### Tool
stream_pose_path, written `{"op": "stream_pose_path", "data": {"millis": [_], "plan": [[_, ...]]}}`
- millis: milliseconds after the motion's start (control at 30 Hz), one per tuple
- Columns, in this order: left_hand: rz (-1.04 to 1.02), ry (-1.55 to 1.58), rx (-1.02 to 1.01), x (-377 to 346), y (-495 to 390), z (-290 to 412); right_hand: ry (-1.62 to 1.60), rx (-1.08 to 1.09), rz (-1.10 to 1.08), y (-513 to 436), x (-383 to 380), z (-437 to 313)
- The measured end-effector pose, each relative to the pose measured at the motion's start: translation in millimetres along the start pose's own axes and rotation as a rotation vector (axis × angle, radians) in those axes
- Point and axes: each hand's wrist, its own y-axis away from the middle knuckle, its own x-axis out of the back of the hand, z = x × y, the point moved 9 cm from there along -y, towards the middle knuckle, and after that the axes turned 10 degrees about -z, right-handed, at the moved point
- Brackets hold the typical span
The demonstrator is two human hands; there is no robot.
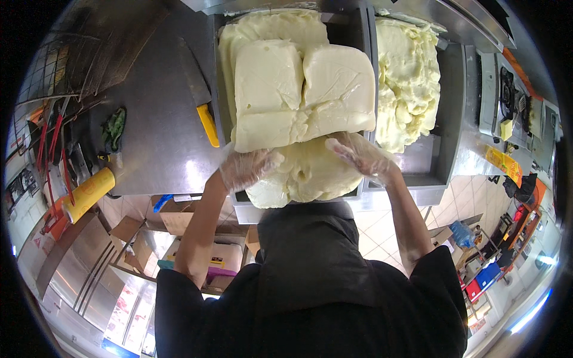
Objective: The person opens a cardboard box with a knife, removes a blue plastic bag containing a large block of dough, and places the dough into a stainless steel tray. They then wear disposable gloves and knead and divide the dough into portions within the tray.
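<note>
Both of my hands wear clear plastic gloves and reach to the front edge of a thick, pale, dough-like slab. It has a smooth top and a deep split down its middle. My left hand touches the front left of the mass. My right hand lies opposite, fingers extended inward below the slab's edge. Between them a rougher front portion of the same pale material bulges over the front rim of a grey rectangular pan. Whether my fingers grip or only press is unclear.
A second pan on the right holds a lumpy pale mass. To the left, a yellow-handled knife lies on the metal worktop. Farther left are a dark green pepper and a yellow roll.
</note>
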Motion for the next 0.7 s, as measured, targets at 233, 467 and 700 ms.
{"op": "stream_pose_path", "data": {"millis": [233,467,700], "plan": [[0.5,-0.282,-0.24,7.5,86.3,63.5,-0.747,0.314,0.336,60.4,-22.7,30.7],[0.658,1.14,-0.167,-54.3,88.1,-41.1,-0.463,0.266,0.564,66.8,-42.6,54.4],[0.388,1.627,-0.331,-67.3,29.0,-53.6,-1.136,0.503,0.233,14.3,-76.5,106.8]]}}
